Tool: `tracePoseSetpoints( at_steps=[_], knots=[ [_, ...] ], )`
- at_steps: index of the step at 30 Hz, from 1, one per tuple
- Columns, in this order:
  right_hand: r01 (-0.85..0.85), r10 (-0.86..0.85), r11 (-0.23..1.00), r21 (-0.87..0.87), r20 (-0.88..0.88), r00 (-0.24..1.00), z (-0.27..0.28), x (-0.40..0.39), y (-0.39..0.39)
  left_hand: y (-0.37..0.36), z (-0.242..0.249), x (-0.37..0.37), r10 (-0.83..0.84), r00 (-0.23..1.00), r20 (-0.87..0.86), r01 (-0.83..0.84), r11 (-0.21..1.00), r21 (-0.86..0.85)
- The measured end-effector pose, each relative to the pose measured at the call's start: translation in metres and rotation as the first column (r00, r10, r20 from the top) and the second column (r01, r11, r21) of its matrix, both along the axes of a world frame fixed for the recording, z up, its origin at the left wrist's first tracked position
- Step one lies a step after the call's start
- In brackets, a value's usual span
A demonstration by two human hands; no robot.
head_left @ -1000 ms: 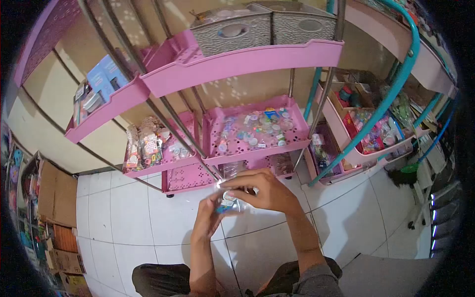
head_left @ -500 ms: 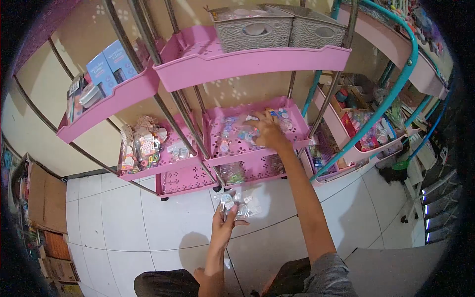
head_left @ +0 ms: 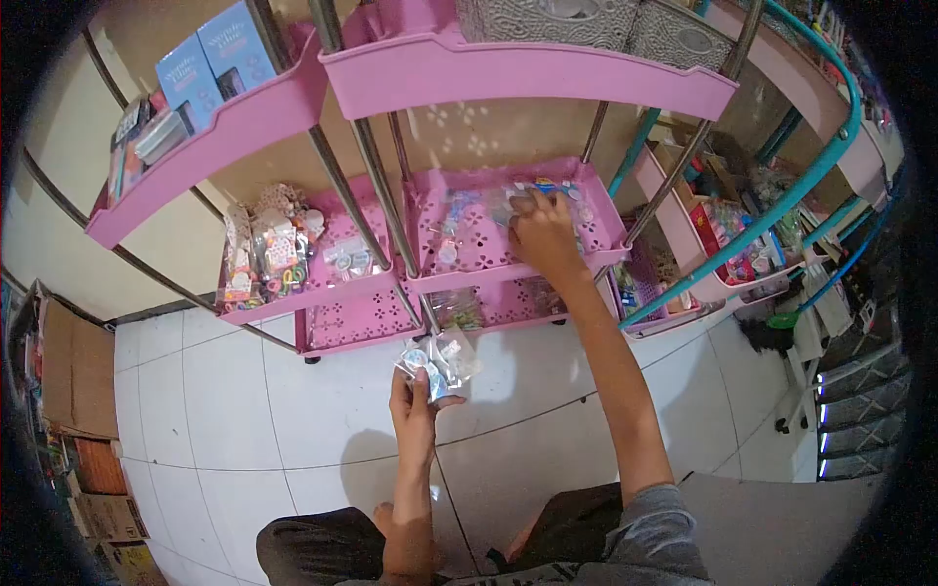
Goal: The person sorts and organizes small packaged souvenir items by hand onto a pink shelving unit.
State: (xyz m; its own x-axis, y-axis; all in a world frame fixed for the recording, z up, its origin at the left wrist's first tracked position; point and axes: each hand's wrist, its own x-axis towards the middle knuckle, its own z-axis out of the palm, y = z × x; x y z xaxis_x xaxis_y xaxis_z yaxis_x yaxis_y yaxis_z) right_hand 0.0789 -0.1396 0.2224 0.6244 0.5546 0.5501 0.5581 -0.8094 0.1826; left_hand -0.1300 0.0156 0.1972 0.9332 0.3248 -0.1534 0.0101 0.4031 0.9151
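Observation:
My left hand [head_left: 415,415] is closed around several small clear plastic packets [head_left: 437,366] with round, pale blue and white pieces inside, held over the floor in front of the carts. My right hand [head_left: 545,234] reaches into the lower pink tray [head_left: 469,262] of the middle cart. Its fingers are curled round a clear packet [head_left: 503,205] and partly hide it. More small packets [head_left: 454,210] lie in the tray to the left of that hand, and others [head_left: 578,207] lie to its right.
To the left, another pink cart holds bagged trinkets [head_left: 283,244] below and blue boxes [head_left: 234,49] above. Grey baskets [head_left: 547,24] stand on the upper pink shelf [head_left: 528,83]. A teal-framed cart [head_left: 747,234] is at right, cardboard boxes [head_left: 78,366] at far left.
The view has shifted closer to the carts. My right hand's spread fingers have curled in, and packets have gone from the tray's middle. The packets in my left hand have turned.

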Motion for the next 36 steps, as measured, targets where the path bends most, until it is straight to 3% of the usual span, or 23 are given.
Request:
tracePoseSetpoints(
  at_steps=[8, 10, 11, 13, 14, 16, 17, 19, 22, 28, 30, 32, 35, 36],
  knots=[
    [0.010, -0.029, 0.992, 0.124, 0.155, 0.987, 0.011, -0.002, -0.009, -0.011, 0.002, 0.012, -0.015, 1.000, 0.017, 0.015, 1.000, -0.005],
    [0.068, -0.110, 0.942, 0.329, 0.111, 0.988, 0.020, -0.008, -0.013, -0.013, 0.004, 0.015, -0.029, 0.999, 0.021, 0.030, 0.999, -0.012],
    [0.065, -0.109, 0.943, 0.328, 0.119, 0.987, 0.022, -0.009, -0.016, -0.015, 0.004, 0.017, -0.044, 0.999, 0.017, 0.044, 0.999, -0.018],
    [0.132, 0.058, 0.700, 0.702, -0.239, 0.969, 0.024, -0.014, -0.023, -0.022, 0.003, 0.022, -0.003, 0.998, 0.059, 0.005, 1.000, -0.028],
    [0.132, 0.057, 0.701, 0.700, -0.239, 0.969, 0.026, -0.019, -0.026, -0.024, 0.004, 0.024, 0.004, 0.999, 0.052, -0.004, 1.000, 0.002],
    [0.383, 0.420, 0.283, 0.879, -0.473, 0.774, 0.033, -0.031, -0.029, -0.028, 0.011, 0.028, 0.014, 0.999, 0.043, -0.015, 0.999, 0.032],
    [0.383, 0.422, 0.283, 0.879, -0.473, 0.774, 0.033, -0.037, -0.029, -0.030, 0.019, 0.031, 0.006, 0.997, 0.082, -0.009, 0.999, 0.042],
    [0.428, 0.635, 0.047, 0.903, -0.358, 0.685, 0.033, -0.050, -0.028, -0.031, 0.025, 0.037, -0.003, 0.992, 0.123, -0.004, 0.999, 0.052],
    [0.471, 0.609, 0.003, 0.882, -0.375, 0.699, 0.047, -0.080, -0.016, -0.026, 0.032, 0.049, -0.232, 0.968, 0.096, 0.214, 0.963, 0.166],
    [0.521, 0.743, -0.053, 0.852, -0.315, 0.591, 0.054, -0.113, -0.001, -0.029, 0.047, 0.058, -0.156, 0.970, 0.186, 0.110, 0.965, 0.237],
    [0.528, 0.757, -0.008, 0.849, -0.340, 0.558, 0.059, -0.117, 0.000, -0.026, 0.050, 0.055, -0.165, 0.966, 0.198, 0.104, 0.951, 0.290],
    [0.533, 0.767, 0.039, 0.845, -0.367, 0.526, 0.063, -0.119, -0.002, -0.026, 0.059, 0.049, -0.136, 0.978, 0.158, 0.131, 0.990, 0.042],
    [0.492, 0.801, 0.110, 0.864, -0.370, 0.471, 0.067, -0.121, -0.006, -0.014, 0.061, 0.047, -0.228, 0.951, 0.207, 0.249, 0.965, -0.081],
    [0.480, 0.800, 0.104, 0.871, -0.360, 0.480, 0.070, -0.122, -0.006, -0.014, 0.058, 0.047, -0.199, 0.953, 0.230, 0.215, 0.975, -0.048]
  ],
)
